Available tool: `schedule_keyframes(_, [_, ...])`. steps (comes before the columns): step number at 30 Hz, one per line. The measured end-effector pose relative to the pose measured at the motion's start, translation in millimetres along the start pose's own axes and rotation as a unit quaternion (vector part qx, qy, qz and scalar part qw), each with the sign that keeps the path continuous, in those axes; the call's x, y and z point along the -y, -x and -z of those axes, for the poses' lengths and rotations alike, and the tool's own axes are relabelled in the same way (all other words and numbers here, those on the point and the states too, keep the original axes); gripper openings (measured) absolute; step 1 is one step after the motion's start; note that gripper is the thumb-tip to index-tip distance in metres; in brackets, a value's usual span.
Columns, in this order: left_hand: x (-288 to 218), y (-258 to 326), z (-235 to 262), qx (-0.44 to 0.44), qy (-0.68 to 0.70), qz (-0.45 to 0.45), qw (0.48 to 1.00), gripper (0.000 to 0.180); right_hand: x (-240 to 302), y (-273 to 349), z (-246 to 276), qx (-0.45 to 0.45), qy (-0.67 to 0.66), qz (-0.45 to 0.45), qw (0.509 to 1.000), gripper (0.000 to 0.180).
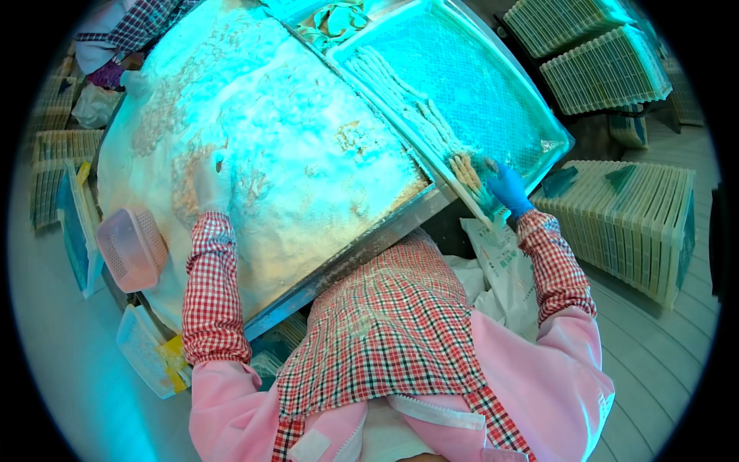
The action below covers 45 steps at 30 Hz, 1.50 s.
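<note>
While your blue-gloved right hand (508,187) closes its fingers on the coated strips (464,171) at the mesh tray's (539,115) near corner, your white-gloved left hand (212,181) lies flat, holding nothing, on the floured table (308,138); arranging seems underway, needing gentle placement.

One head-worn fisheye view looks steeply down, close over the floured table (308,154) and tray (493,85)

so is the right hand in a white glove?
No, the right hand wears a blue glove, at the near end of the tray.
</note>
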State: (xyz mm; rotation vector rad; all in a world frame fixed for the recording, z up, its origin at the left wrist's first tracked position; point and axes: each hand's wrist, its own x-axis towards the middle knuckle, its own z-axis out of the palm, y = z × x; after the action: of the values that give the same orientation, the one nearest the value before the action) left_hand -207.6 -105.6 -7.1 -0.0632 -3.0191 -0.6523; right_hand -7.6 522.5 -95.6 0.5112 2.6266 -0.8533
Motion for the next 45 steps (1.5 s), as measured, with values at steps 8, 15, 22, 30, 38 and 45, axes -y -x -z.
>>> schedule_keyframes(8, [-56,105,21,-0.009,0.057,-0.06,0.997,0.019,57,-7,-11,-0.103,-0.255,0.075,0.958,0.045])
schedule_keyframes(15, [-26,185,19,0.14,-0.036,0.196,0.97,0.03,253,41,-104,0.019,-0.243,0.363,0.899,0.047])
schedule_keyframes(22, [-44,205,-62,-0.076,-0.013,0.098,0.992,0.038,339,58,-186,0.066,-0.161,0.395,0.902,0.053])
schedule_keyframes(30, [-63,196,25,0.022,0.174,0.103,0.979,0.033,326,74,-161,0.07,-0.062,0.454,0.886,0.038])
schedule_keyframes(38, [-46,212,15,0.164,0.049,0.232,0.958,0.044,318,88,-180,0.066,-0.061,0.364,0.927,0.032])
schedule_keyframes(45, [-82,227,-41,-0.024,0.066,0.01,0.997,0.028,354,77,-195,0.351,-0.512,-0.118,0.775,0.031])
